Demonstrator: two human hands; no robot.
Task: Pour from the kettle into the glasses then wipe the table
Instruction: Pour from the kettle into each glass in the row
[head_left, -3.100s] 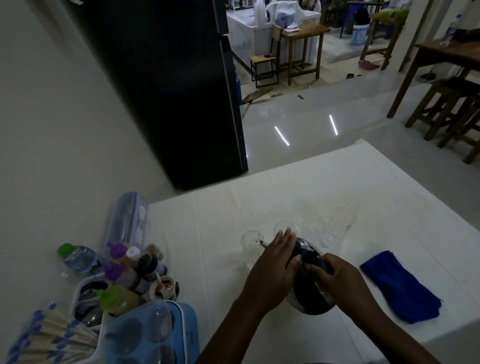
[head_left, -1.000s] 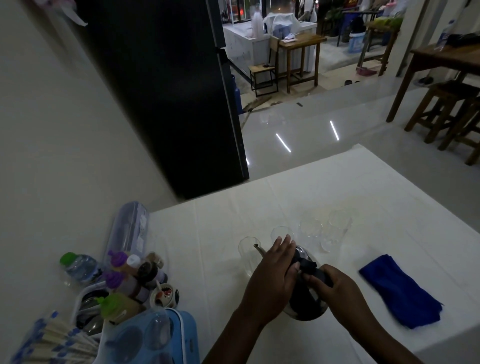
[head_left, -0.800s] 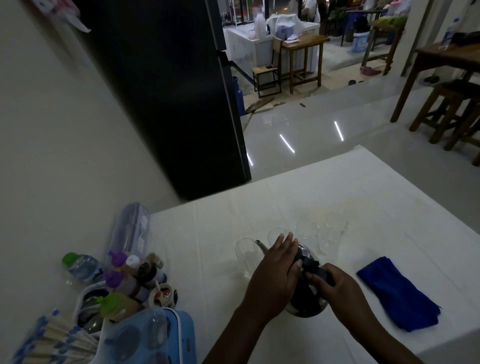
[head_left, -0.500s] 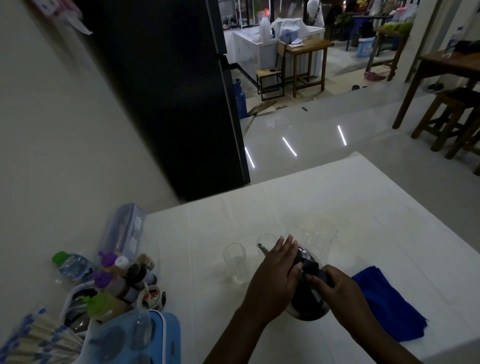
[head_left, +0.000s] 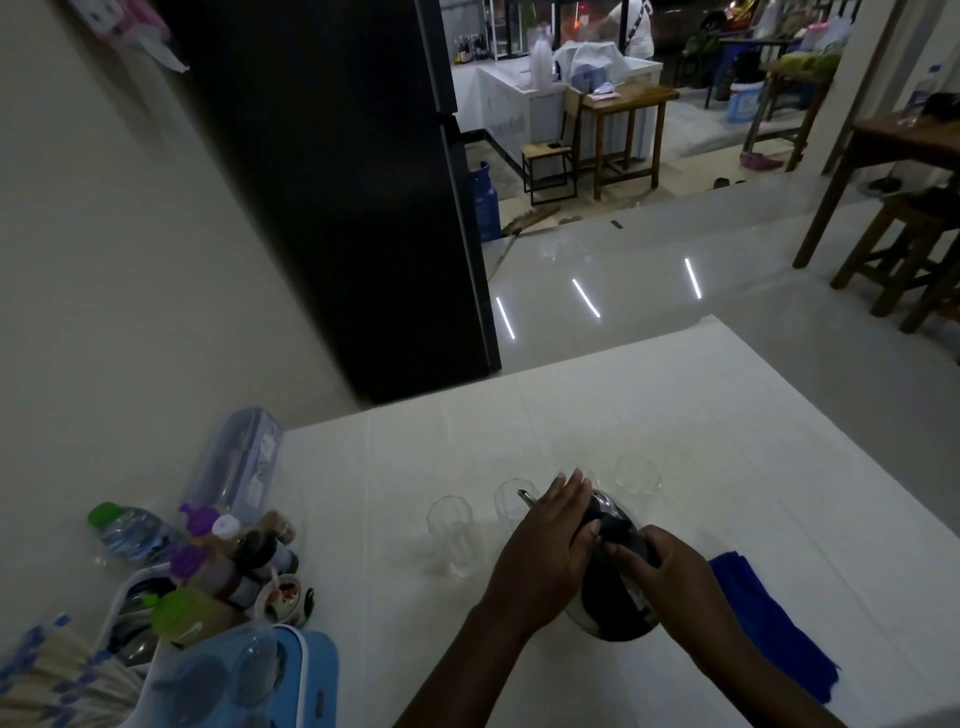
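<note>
Steel kettle sits beneath the left hand.

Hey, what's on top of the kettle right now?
The left hand lies flat over the kettle lid; the right hand grips its handle. The lid itself is mostly covered.

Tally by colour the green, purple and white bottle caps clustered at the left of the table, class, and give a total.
Green caps: 2
Purple caps: 2
White cap: 1
Total: 5
</note>
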